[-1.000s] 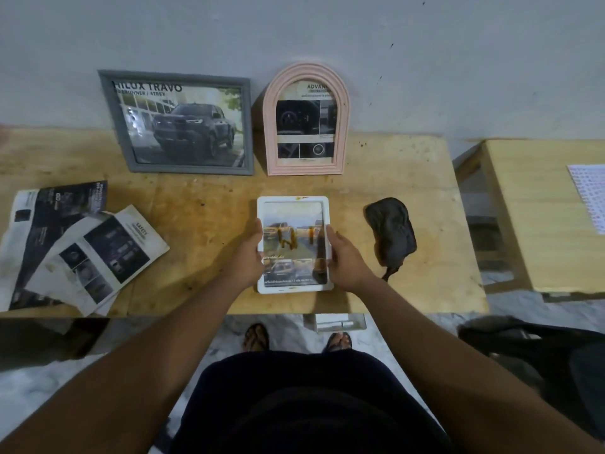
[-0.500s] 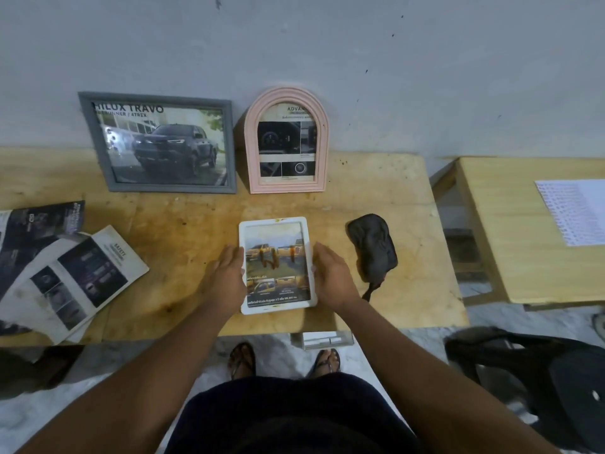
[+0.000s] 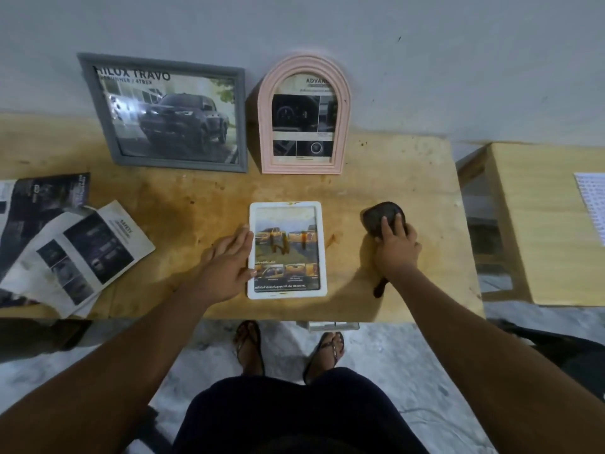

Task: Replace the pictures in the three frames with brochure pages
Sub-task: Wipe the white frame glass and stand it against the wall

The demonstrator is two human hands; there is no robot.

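A white frame (image 3: 287,204) lies flat near the table's front edge, holding a brochure page with orange trucks and brown smears on its glass. My left hand (image 3: 226,263) rests flat against the frame's left side, fingers together. My right hand (image 3: 394,245) grips a dark cloth (image 3: 379,215) to the right of the frame. At the back, a grey frame (image 3: 243,119) with a dark truck page and a pink arched frame (image 3: 266,103) with a dashboard page lean on the wall.
Loose brochure pages (image 3: 75,244) lie spread at the left of the wooden table (image 3: 183,204). A second wooden table (image 3: 537,224) with a printed sheet (image 3: 592,204) stands to the right across a gap. My sandalled feet are below the front edge.
My right hand left the white frame's right side and moved right onto the dark cloth. My left hand stayed at the frame's left side. The frame now lies flat on the table.
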